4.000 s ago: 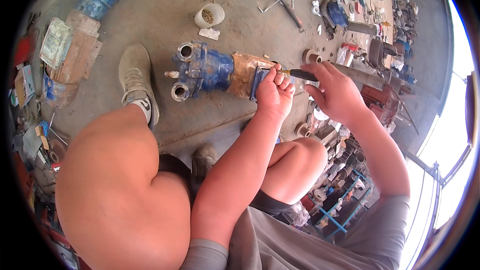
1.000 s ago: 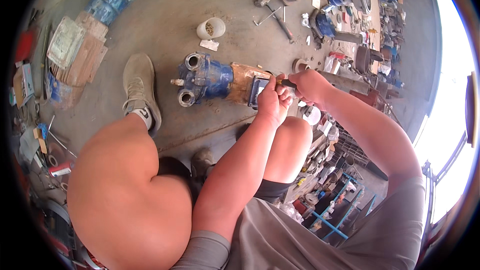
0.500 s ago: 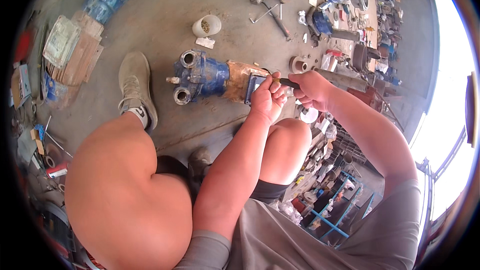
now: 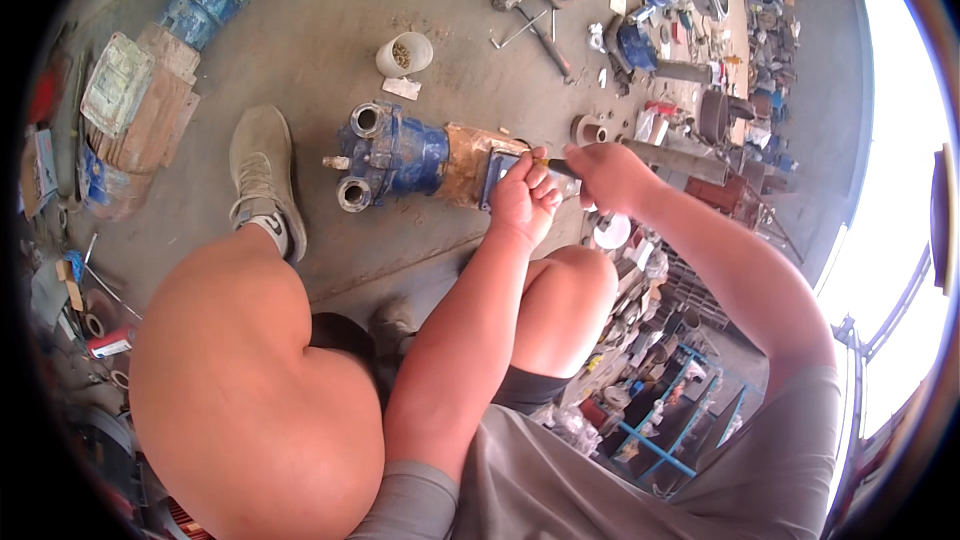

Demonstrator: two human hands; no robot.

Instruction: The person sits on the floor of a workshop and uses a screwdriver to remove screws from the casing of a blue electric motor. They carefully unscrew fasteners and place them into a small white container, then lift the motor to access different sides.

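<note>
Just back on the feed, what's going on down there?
A person's right hand grips a dark-handled tool, while the left hand pinches its other end, close to the right end of a blue-and-brown machine. The machine lies on the floor; a white tub of small pieces and a hammer rest beyond it.

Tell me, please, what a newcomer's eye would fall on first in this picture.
Probably the blue-and-brown machine on the floor mid-picture, with the right hand gripping a dark-handled tool at its right end and the left hand close by. Next might come the white cup of small pieces just beyond the machine, and the hammer to the cup's upper right.
</note>
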